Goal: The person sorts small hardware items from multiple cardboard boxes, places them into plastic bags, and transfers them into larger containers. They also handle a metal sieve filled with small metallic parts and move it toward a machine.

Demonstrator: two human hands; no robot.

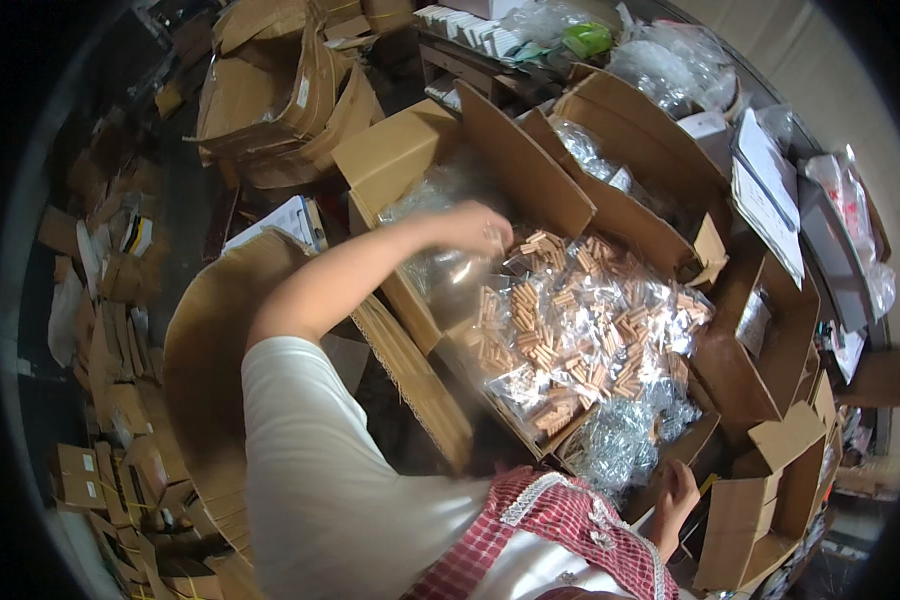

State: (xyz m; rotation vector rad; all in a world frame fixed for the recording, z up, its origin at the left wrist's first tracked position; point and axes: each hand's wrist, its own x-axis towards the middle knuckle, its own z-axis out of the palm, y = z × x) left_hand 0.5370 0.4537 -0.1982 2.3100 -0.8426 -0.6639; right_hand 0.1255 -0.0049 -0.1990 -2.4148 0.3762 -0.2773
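Note:
My left hand (478,229) is blurred by motion, with the arm stretched out over an open cardboard box (422,312) of clear plastic bags (432,262). Whether it holds anything cannot be made out. Beside it lies a wide heap of clear packets with small wooden dowels (545,350) inside. My right hand (678,492) is low on the right, by the edge of the box and near crumpled shiny packets (615,445). Its fingers are loosely bent and a little apart, with nothing visible in them.
An upright cardboard flap (530,165) stands behind the dowel packets. Other open boxes (755,345) line the right side. Papers on a clipboard (767,195) lean at the far right. A large curved carton (205,370) stands at left, with stacked cardboard (280,100) behind.

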